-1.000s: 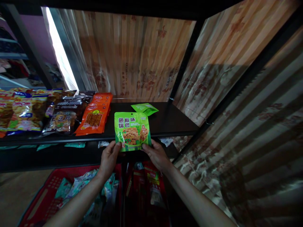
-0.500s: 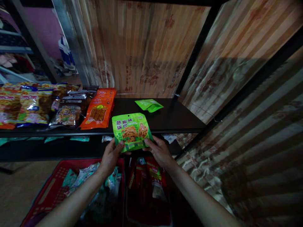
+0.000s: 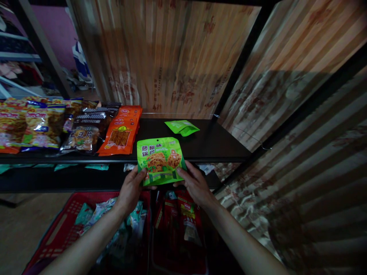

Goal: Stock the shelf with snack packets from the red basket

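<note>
A green snack bag (image 3: 160, 158) with pictures of rice crackers is held by both lower corners, its printed face toward me. My left hand (image 3: 132, 187) pinches the left corner, thumb on the front. On the right corner, my right hand (image 3: 196, 183) grips the same way, fingers behind the bag. The bag is just in front of the edge of a black shelf (image 3: 212, 147). Behind it, another green bag (image 3: 182, 127) lies on that shelf. Orange snack bags (image 3: 119, 133) rest to the left of the held bag.
Brown potato-chip bags (image 3: 82, 133) and yellow-blue snack bags (image 3: 43, 126) line the shelf's left. Below stand a red basket (image 3: 57, 229) of teal packets and another container with red packets (image 3: 187, 217). A dark post (image 3: 243, 53) and corrugated sheeting (image 3: 177, 57) bound the right and back.
The held green bag is turned slightly more upright, and my left thumb sits nearer its left edge. Both hands keep their hold. The view has shifted slightly.
</note>
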### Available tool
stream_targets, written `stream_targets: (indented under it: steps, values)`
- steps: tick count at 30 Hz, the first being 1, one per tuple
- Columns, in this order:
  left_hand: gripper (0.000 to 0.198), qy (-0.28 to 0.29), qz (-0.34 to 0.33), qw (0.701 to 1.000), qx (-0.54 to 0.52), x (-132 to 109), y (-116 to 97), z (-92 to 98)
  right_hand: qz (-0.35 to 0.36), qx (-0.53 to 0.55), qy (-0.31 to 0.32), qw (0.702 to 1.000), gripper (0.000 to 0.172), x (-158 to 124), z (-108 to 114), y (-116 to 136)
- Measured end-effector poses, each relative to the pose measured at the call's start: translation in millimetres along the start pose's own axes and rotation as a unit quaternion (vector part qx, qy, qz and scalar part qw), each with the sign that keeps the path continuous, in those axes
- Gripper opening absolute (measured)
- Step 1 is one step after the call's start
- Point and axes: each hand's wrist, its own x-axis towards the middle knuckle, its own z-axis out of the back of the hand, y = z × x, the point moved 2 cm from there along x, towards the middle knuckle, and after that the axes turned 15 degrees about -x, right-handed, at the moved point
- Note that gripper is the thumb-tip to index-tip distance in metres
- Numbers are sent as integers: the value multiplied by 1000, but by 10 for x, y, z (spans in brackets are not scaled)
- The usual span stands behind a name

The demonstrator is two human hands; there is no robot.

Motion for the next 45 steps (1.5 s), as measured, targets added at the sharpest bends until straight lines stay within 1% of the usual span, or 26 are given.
stream_targets:
  steps: [4, 7, 9, 11, 13, 14, 15, 16, 18, 19, 20, 21, 22, 23, 25, 28, 30, 32, 34, 37, 42, 45]
  values:
    - [50, 15, 5, 1000, 2, 20, -6, 10, 24, -8, 7, 1000, 41, 16, 42, -39]
    - [52, 35, 10, 998, 54, 64, -11, 19, 45, -33, -8, 998, 39, 37, 74, -72]
    - [57, 28, -15, 995, 92, 95, -15, 23, 75, -81, -44, 993, 33, 46, 92, -64]
    - [65, -12, -71, 991, 114, 107, -15, 27, 122, -158, -102, 974, 27, 35, 105, -18]
    - [73, -51, -128, 984, 116, 82, 1, 23, 190, -248, -160, 936, 22, -11, 99, 59]
    - [73, -46, -140, 983, 113, 58, 20, 11, 231, -291, -178, 911, 21, -50, 82, 101]
    - [71, -17, -138, 985, 106, 28, 44, -9, 274, -331, -187, 883, 23, -98, 56, 141]
    - [67, 30, -125, 987, 93, -7, 71, -34, 317, -369, -187, 853, 27, -155, 19, 175]
    - [62, 145, -83, 985, 47, -90, 118, -85, 394, -439, -166, 790, 36, -284, -84, 219]
    - [63, 197, -56, 979, 20, -132, 136, -105, 423, -469, -154, 760, 39, -350, -145, 229]
    - [66, 233, -27, 972, -6, -168, 149, -118, 443, -496, -144, 733, 40, -412, -209, 232]
    - [69, 253, 1, 967, -27, -196, 157, -126, 455, -521, -135, 709, 40, -466, -274, 229]
    - [69, 258, 26, 965, -45, -215, 159, -128, 461, -546, -125, 689, 40, -509, -339, 221]
    - [65, 248, 46, 966, -62, -222, 156, -127, 459, -568, -113, 673, 40, -540, -399, 209]
    - [50, 191, 69, 975, -94, -209, 135, -112, 451, -602, -86, 653, 39, -569, -494, 182]
    - [33, 96, 98, 981, -135, -155, 98, -78, 453, -613, -57, 645, 35, -566, -554, 151]
    - [31, 51, 126, 978, -158, -118, 86, -55, 460, -606, -48, 647, 33, -556, -551, 148]
    - [31, 21, 149, 972, -180, -92, 80, -36, 464, -595, -36, 655, 32, -547, -540, 156]
    - [32, 10, 161, 967, -195, -74, 69, -26, 467, -580, -20, 668, 30, -535, -537, 169]
    - [35, 17, 167, 962, -214, -57, 42, -26, 467, -564, -3, 681, 29, -500, -551, 172]
    - [40, 26, 161, 960, -229, -41, 2, -24, 473, -557, 2, 683, 30, -456, -569, 122]
    - [42, 20, 156, 961, -228, -29, -25, -11, 488, -544, -12, 683, 28, -479, -546, 100]
